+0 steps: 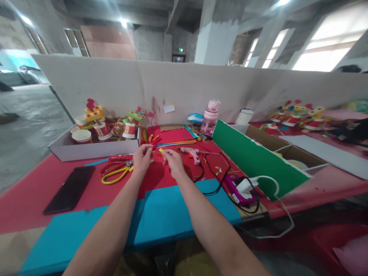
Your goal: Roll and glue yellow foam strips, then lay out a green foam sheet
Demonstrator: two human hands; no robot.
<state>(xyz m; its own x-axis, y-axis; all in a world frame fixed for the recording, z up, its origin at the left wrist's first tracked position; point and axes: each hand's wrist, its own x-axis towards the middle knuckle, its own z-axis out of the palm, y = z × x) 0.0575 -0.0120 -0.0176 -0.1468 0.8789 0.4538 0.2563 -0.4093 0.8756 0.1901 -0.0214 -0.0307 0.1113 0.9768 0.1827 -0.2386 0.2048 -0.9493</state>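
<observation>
My left hand (143, 157) is closed over the red table cover, its fingertips pinching a small red piece (154, 147). To its right, my right hand (172, 159) is closed too, with a small yellow piece (161, 151) between thumb and finger. The hands are slightly apart. Yellow-handled scissors (116, 175) lie left of my left hand, beside a red-handled tool (115, 163). A pink glue gun (191, 154) rests just right of my right hand. Behind the hands are orange and blue strips (179, 143) and folded yellow pieces (155, 138).
A black phone (70, 189) lies at left, below a white box (97, 148) of cup figures. At right stand a green panel (255, 157) and a purple power strip (240, 189) with trailing cables. Blue sheets (161, 214) cover the front edge; a pink bottle (211, 115) stands behind.
</observation>
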